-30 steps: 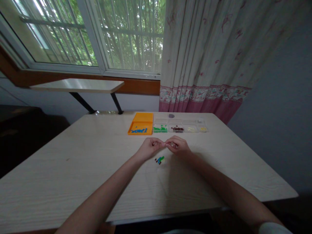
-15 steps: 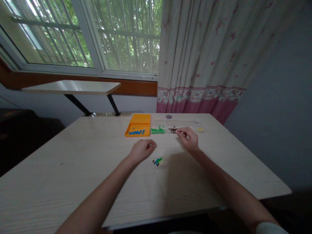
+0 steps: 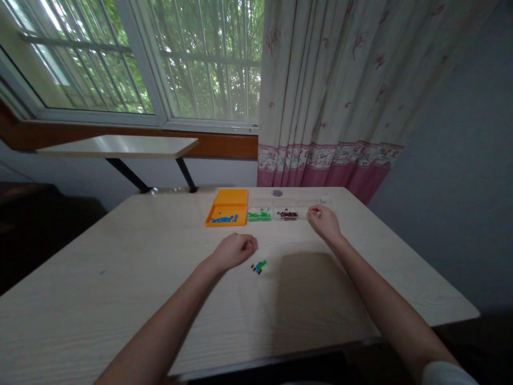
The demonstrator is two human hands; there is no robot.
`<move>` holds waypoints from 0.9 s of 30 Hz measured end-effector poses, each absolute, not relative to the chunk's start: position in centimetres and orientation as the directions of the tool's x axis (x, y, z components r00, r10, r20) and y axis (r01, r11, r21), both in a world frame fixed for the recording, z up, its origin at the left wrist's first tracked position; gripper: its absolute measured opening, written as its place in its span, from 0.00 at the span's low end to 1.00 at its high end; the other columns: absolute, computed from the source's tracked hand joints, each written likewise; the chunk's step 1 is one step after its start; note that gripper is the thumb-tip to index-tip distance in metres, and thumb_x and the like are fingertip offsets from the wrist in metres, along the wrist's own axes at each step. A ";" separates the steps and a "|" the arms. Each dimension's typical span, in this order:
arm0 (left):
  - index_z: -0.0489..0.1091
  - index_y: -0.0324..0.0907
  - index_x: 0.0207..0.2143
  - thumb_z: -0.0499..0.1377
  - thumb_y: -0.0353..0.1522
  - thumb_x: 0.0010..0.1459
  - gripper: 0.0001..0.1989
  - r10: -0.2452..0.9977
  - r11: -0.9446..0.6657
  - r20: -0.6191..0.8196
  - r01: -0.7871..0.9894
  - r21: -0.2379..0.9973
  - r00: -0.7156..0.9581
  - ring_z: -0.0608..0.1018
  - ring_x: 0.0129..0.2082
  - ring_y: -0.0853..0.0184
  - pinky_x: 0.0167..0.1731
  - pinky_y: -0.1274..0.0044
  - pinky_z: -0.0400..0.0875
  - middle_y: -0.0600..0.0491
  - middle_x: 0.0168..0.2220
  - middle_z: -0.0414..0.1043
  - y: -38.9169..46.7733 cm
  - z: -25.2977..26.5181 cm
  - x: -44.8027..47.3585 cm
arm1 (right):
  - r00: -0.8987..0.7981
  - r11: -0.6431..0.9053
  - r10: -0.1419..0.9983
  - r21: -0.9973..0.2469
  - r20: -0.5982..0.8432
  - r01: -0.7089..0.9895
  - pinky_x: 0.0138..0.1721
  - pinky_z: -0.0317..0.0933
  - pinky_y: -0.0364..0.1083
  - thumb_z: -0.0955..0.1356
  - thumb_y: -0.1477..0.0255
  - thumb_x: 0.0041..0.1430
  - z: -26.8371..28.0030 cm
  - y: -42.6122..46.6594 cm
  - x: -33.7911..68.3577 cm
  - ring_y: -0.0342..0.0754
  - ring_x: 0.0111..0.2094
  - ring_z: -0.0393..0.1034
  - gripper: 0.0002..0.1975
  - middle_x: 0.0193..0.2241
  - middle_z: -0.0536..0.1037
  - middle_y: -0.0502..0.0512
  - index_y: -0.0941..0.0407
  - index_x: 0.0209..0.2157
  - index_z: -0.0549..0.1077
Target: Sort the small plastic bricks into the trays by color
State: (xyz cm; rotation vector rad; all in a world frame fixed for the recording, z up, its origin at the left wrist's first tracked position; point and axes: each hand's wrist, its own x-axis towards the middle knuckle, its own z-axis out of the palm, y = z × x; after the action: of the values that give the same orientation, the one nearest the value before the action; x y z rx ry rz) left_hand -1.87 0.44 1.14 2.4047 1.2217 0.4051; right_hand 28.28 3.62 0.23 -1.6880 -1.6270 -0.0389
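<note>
My right hand (image 3: 324, 222) hovers at the row of clear boxes, thumb and fingers pinched together; whatever is between the fingertips is too small to make out. Just left of it is a clear box with dark brown pieces (image 3: 287, 214). My left hand (image 3: 235, 250) rests on the table with fingers curled in, and any thing inside them is hidden. In front of it and to its right lies a small cluster of green, blue and dark brown pieces (image 3: 259, 266). The box of yellow pieces at the right is hidden behind my right hand.
An open orange box (image 3: 226, 198) holds blue pieces (image 3: 224, 218). Beside it stands a clear box with green pieces (image 3: 259, 214). A grey round object (image 3: 277, 193) lies at the table's back edge. A raised shelf (image 3: 120, 144) stands back left, near the curtain (image 3: 320, 107).
My right hand has moved right, from the brown pieces toward the right end of the boxes, and now covers the yellow ones. My left hand and the small cluster stay about where they were.
</note>
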 end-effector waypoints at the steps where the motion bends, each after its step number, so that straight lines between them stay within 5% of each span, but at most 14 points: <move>1: 0.70 0.40 0.28 0.50 0.34 0.51 0.11 0.813 -0.533 0.069 0.693 0.485 0.578 0.66 0.20 0.73 0.21 0.83 0.52 0.55 0.20 0.67 0.4 1.2 -1.9 | 0.207 0.049 0.857 -0.474 0.471 0.879 0.29 0.54 0.41 0.62 0.70 0.49 -0.1 3.9 29.0 0.45 0.28 0.65 0.09 0.27 0.74 0.53 0.57 0.29 0.73; 7: 0.70 0.39 0.27 0.51 0.33 0.49 0.10 0.811 -0.519 0.053 0.675 0.524 0.583 0.65 0.20 0.73 0.21 0.83 0.53 0.55 0.20 0.66 0.2 1.7 -2.0 | 0.287 -0.104 0.849 -0.393 0.443 0.914 0.28 0.54 0.42 0.61 0.69 0.51 -0.5 4.2 29.9 0.47 0.30 0.66 0.11 0.30 0.74 0.55 0.55 0.31 0.74; 11: 0.71 0.39 0.27 0.51 0.31 0.47 0.09 0.759 -0.546 -0.003 0.640 0.541 0.651 0.65 0.20 0.74 0.22 0.83 0.54 0.56 0.20 0.66 -0.1 1.9 -1.9 | 0.089 0.134 0.852 -0.379 0.515 0.916 0.30 0.55 0.42 0.61 0.70 0.52 0.4 3.3 28.0 0.45 0.30 0.65 0.11 0.28 0.73 0.54 0.57 0.32 0.73; 17: 0.70 0.39 0.24 0.51 0.28 0.44 0.08 0.708 -0.593 -0.011 0.603 0.534 0.707 0.65 0.20 0.74 0.22 0.84 0.55 0.56 0.20 0.66 -0.1 2.0 -2.1 | -0.556 0.673 0.739 -0.397 0.381 0.624 0.29 0.57 0.39 0.63 0.71 0.52 0.4 0.2 22.1 0.40 0.27 0.65 0.08 0.26 0.72 0.51 0.56 0.32 0.73; 20: 0.70 0.39 0.24 0.51 0.29 0.44 0.08 0.729 -0.587 0.004 0.622 0.518 0.685 0.64 0.20 0.74 0.21 0.83 0.54 0.56 0.19 0.65 0.0 2.1 -2.2 | -0.668 0.760 0.645 -0.404 0.371 0.510 0.30 0.57 0.37 0.65 0.72 0.52 -0.3 -1.2 19.7 0.39 0.28 0.66 0.08 0.28 0.73 0.50 0.54 0.34 0.73; 27: 0.71 0.40 0.27 0.51 0.31 0.46 0.10 0.759 -0.577 0.015 0.662 0.478 0.651 0.65 0.19 0.73 0.20 0.83 0.53 0.55 0.20 0.66 0.1 1.8 -2.2 | -0.676 0.759 0.646 -0.387 0.355 0.523 0.31 0.57 0.37 0.66 0.69 0.51 -1.2 -2.2 18.7 0.39 0.30 0.67 0.08 0.29 0.72 0.50 0.52 0.34 0.74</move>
State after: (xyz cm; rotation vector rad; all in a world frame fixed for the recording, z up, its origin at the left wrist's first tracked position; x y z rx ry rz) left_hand -2.23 0.07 1.76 2.4359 1.1149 0.3037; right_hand 18.71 -2.17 -1.19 -0.8817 -2.4789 0.3496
